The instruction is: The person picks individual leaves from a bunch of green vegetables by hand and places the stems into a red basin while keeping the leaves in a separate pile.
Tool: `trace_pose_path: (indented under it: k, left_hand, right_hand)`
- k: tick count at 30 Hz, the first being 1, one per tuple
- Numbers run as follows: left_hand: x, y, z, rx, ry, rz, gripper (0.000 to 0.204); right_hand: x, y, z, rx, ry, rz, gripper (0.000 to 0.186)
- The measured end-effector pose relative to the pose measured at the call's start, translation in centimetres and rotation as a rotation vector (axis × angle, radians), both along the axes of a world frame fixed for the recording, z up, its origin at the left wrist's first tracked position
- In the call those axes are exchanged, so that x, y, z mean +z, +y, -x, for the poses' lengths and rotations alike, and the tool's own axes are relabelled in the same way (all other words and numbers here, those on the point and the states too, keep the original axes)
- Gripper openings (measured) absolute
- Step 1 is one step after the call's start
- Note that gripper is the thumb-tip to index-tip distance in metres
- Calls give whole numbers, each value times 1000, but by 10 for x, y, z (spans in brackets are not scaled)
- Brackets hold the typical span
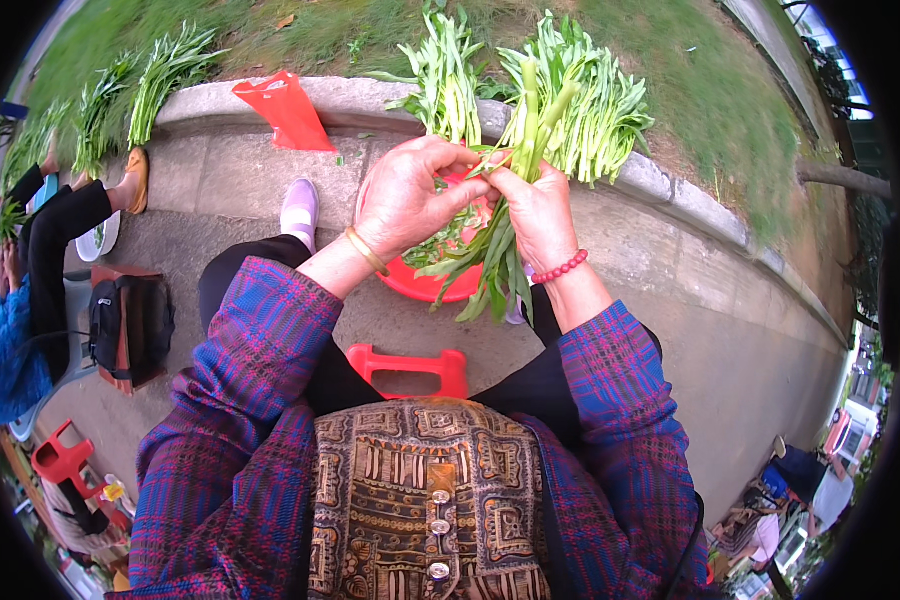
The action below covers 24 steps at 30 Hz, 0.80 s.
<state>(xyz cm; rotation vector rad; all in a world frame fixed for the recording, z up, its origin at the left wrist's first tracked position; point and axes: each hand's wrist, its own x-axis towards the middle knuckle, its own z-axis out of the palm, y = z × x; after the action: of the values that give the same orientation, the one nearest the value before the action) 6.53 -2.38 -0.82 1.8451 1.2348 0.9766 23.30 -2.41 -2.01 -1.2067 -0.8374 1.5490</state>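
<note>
My right hand (538,215) is closed around a small bunch of water spinach (492,262), its pale thick stems pointing away from me and its leaves hanging down toward me. My left hand (410,195) pinches at a leafy bit of the same bunch, the fingertips of both hands close together. Below them stands a red basin (425,287) with loose green leaves (448,240) in it, partly hidden by my hands and the bunch.
Larger bundles of greens (446,85) lie along the stone curb (660,185) ahead. A red plastic bag (286,112) rests against it. A red stool (410,362) is between my legs. A black backpack (130,325) stands on the left, near another seated person (15,350).
</note>
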Motion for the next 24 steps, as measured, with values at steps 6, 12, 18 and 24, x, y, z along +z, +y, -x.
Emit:
trace_pose_path:
  k: [6,12,18,24]
  left_hand:
    - [-10,4,10,67,-16,64,13]
    - [-5,6,14,78,28,243,15]
    - [5,2,11,-41,-30,76,10]
    - [-3,2,15,-11,-332,-29,10]
  right_hand:
    - [2,-1,1,83,38,11,14]
    - [7,0,13,118,163,41,16]
    - [1,-1,19,34,171,62,14]
    - [11,9,6,-50,443,190,13]
